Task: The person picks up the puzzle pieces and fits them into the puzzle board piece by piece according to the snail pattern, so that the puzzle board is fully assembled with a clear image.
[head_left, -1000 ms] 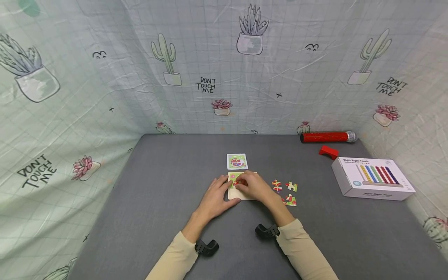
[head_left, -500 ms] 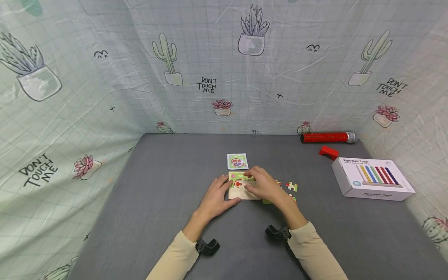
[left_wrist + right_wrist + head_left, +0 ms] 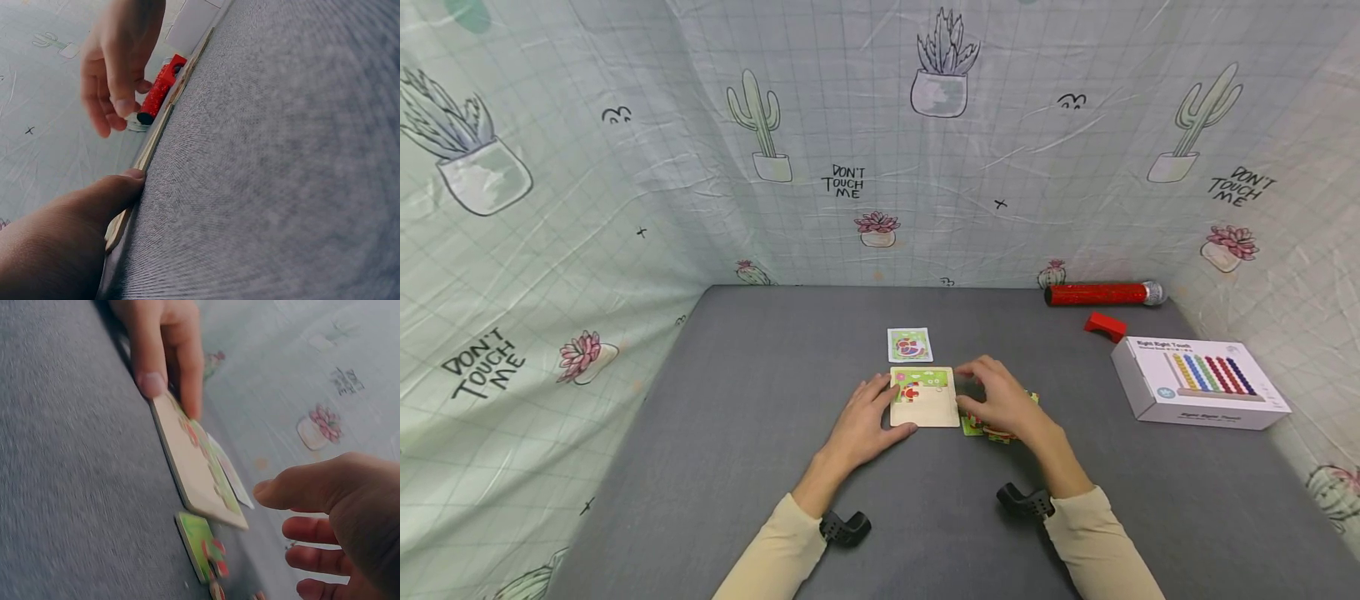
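A pale wooden puzzle board [image 3: 928,415] lies flat on the grey table, with green and red picture pieces set along its top and left. My left hand [image 3: 867,423] rests at its left side, fingers extended; the thumb touches the near edge and the index finger reaches onto the left edge. My right hand [image 3: 1003,400] hovers just right of the board, fingers loosely bent and apart, nothing between them. Beneath it lie loose jigsaw pieces [image 3: 972,427], partly hidden by the hand. In the right wrist view a green jigsaw piece [image 3: 195,540] lies beside the board's corner.
A small picture card [image 3: 910,345] lies behind the board. At the right stand a white box [image 3: 1198,383] with an abacus picture, a red arched block [image 3: 1105,326] and a red microphone [image 3: 1097,294]. A printed cloth hangs round the table's back and sides.
My right hand has drawn back from the board to the right, over the loose pieces, and its fingers have spread. The green and red pieces on the board are uncovered. My left hand has stayed put.
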`<state>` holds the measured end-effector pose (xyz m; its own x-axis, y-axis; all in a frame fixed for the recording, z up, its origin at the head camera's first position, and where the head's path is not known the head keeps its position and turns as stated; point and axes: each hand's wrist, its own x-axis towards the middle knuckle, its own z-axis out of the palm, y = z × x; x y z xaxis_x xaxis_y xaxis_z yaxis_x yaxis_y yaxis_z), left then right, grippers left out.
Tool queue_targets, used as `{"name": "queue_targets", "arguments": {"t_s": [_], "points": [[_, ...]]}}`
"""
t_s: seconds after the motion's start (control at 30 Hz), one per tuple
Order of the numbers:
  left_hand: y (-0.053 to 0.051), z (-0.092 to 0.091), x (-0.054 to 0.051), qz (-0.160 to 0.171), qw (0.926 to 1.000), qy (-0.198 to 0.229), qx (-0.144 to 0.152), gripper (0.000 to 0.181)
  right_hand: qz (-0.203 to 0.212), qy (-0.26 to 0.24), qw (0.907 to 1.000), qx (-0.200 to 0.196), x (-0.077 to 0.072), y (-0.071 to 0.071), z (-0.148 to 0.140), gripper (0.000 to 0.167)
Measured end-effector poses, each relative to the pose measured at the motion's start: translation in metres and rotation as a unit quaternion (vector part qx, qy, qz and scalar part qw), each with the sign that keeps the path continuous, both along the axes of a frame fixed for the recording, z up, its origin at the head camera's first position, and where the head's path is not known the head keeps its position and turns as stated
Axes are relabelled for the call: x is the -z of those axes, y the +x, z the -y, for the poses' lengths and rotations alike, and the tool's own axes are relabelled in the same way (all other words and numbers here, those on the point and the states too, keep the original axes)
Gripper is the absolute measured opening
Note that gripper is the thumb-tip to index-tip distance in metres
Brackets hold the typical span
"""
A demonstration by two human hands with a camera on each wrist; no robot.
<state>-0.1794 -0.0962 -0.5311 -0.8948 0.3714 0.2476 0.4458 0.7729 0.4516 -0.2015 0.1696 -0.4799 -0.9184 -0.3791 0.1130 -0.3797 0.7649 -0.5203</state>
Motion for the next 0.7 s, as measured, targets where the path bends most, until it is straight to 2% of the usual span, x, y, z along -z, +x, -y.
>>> {"name": "queue_targets", "arguments": {"t_s": [0.33, 0.7], "points": [[0.001, 0.0, -0.001, 0.004, 1.0, 0.006, 0.003, 0.072, 0.029, -0.026, 0.9991, 0.014, 0.001, -0.002, -0.022, 0.048], [0.001, 0.0, 0.0, 0.005, 1.0, 0.007, 0.002, 0.073, 0.068, 0.006, 0.9974, 0.023, 0.004, -0.007, -0.038, 0.053]]}}
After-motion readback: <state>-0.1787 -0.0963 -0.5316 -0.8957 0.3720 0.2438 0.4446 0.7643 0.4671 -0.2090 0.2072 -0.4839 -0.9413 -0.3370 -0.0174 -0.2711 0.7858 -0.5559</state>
